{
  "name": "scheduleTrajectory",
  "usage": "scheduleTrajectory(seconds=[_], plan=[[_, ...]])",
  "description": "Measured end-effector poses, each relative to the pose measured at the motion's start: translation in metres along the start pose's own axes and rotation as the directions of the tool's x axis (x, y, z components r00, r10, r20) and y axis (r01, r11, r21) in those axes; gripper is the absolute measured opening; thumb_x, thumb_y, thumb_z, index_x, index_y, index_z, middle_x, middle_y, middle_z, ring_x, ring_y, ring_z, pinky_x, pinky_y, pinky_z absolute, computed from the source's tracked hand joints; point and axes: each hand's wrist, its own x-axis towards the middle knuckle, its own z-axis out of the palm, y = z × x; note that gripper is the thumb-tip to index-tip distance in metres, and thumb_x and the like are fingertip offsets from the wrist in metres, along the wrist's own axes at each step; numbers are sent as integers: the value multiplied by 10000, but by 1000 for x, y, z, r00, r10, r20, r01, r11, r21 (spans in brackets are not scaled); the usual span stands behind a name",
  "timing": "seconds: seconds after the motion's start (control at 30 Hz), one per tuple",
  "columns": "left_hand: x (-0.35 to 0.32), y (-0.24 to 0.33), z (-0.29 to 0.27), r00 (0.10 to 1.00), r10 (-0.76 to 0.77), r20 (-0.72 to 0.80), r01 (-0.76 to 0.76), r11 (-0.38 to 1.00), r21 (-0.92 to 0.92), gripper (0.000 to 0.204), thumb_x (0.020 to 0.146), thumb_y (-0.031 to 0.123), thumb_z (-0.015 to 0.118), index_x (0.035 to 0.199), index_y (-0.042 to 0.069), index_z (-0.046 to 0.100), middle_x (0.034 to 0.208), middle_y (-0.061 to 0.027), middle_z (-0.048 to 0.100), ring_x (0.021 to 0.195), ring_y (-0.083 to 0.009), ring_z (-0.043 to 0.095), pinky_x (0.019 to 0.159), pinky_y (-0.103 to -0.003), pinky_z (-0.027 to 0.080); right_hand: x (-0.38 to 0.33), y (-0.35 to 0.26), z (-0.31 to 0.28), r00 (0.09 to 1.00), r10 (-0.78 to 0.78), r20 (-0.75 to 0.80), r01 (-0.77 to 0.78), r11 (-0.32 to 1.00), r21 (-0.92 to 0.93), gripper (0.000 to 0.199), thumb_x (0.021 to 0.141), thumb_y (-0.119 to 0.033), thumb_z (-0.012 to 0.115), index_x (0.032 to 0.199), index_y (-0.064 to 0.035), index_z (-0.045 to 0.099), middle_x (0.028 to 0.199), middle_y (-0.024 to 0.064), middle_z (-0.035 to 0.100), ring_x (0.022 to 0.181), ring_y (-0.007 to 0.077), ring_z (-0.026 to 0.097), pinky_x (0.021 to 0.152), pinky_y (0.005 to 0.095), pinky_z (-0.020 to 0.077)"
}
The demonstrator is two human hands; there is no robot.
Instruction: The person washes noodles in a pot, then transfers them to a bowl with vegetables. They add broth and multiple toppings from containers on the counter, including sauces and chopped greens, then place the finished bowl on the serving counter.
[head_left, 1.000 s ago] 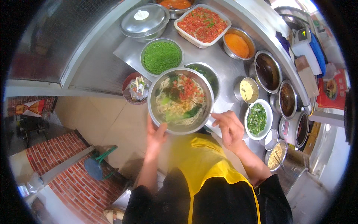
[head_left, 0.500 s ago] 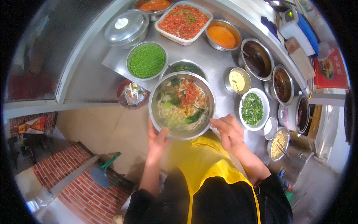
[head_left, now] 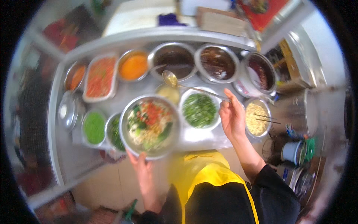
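My left hand (head_left: 140, 162) grips the near rim of a steel mixing bowl (head_left: 131, 151), thumb over the edge, the other fingers partly hidden beneath. In the bowl lie noodles (head_left: 136, 132), leafy greens and diced red topping (head_left: 152, 113). Raised over the counter, my right hand (head_left: 233, 118) holds a long-handled metal spoon (head_left: 170, 78) by the end of its handle. The spoon's head, with something yellowish in it, hangs above a small bowl of pale yellow sauce (head_left: 170, 93), partly covered by the mixing bowl. Beneath the handle stands a white bowl of chopped green onion (head_left: 199, 110).
Along the back of the steel counter (head_left: 192, 142) stand a tray of red topping (head_left: 100, 77), an orange sauce bowl (head_left: 133, 65), and dark sauce pots (head_left: 217, 63). A bowl of crushed nuts (head_left: 256, 118) with chopsticks sits right. At left are bright green bits (head_left: 94, 128) and a lidded pot (head_left: 68, 112).
My right hand has left the mixing bowl's rim and taken up the spoon. My left hand keeps the bowl. The view has turned toward the right part of the counter.
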Motion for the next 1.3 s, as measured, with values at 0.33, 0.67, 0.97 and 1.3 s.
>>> scheduleTrajectory(seconds=[0.33, 0.67, 0.97, 1.3], plan=[[4, -67, 104, 999, -23, -46, 32, 978, 207, 831, 914, 79, 575, 1652, 268, 243, 1350, -90, 536, 611, -87, 451, 459, -199, 384, 171, -53, -143, 830, -297, 472, 536, 194, -822, 341, 1046, -49, 527, 1375, -16, 610, 1026, 134, 599, 870, 254, 632, 783, 351, 525], [24, -66, 141, 913, 324, 247, -404, 642, 652, 851, 897, 31, 602, 1651, 236, 265, 1504, -199, 461, 1093, -280, 607, 748, -343, 587, 205, -16, -169, 755, -250, 606, 644, 113, -757, 393, 958, 40, 603, 1347, -17, 597, 1048, 189, 572, 925, 382, 587, 808, 435, 499], [67, -50, 194, 996, -91, -8, 90, 963, 253, 826, 949, 38, 487, 1680, 158, 123, 1457, -140, 514, 682, -65, 460, 460, -183, 299, 222, -27, -168, 779, -173, 602, 616, 34, -787, 430, 940, 42, 608, 1366, -12, 589, 1000, 189, 558, 916, 372, 565, 801, 431, 485], [129, -58, 147, 973, -45, 226, -93, 819, 566, 811, 926, 22, 508, 1657, 70, 161, 1539, -191, 434, 1153, -213, 568, 879, -323, 516, 211, -28, -154, 792, -115, 600, 586, -132, -799, 477, 891, 44, 646, 1364, 10, 594, 996, 162, 575, 921, 349, 566, 792, 437, 509]])
